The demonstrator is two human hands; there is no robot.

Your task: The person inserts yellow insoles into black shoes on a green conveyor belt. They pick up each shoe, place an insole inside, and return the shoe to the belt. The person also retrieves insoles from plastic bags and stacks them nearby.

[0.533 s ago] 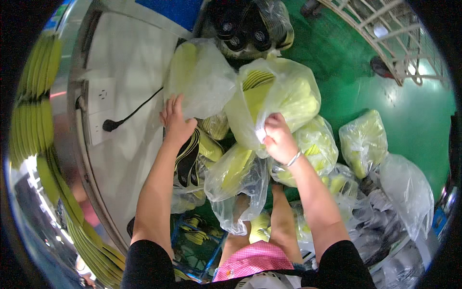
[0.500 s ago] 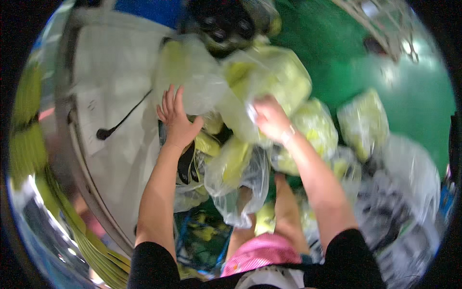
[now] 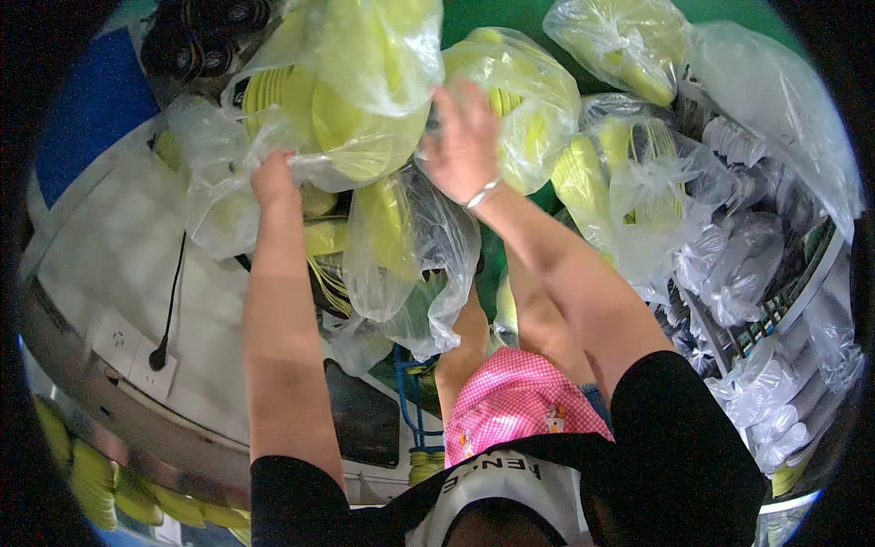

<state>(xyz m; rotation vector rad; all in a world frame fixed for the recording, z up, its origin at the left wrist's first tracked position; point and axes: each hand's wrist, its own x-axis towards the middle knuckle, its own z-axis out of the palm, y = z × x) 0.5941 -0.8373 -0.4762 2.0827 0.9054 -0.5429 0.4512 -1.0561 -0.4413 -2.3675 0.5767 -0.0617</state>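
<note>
Floor (image 3: 488, 13) green around plastic bags (image 3: 360, 118)

The person (image 3: 638, 438) is wearing a black short-sleeved top (image 3: 670, 424), a pink-checked apron (image 3: 519, 392) toward six o'clock, blue denim (image 3: 595, 399) toward four o'clock and a silvery bangle (image 3: 483, 193) toward one o'clock.

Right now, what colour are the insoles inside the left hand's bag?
Yellow-green insoles, clearest in head view.

Wkshp: bulk bagged pcs (image 3: 533, 105), grn floor (image 3: 510, 13).
</note>
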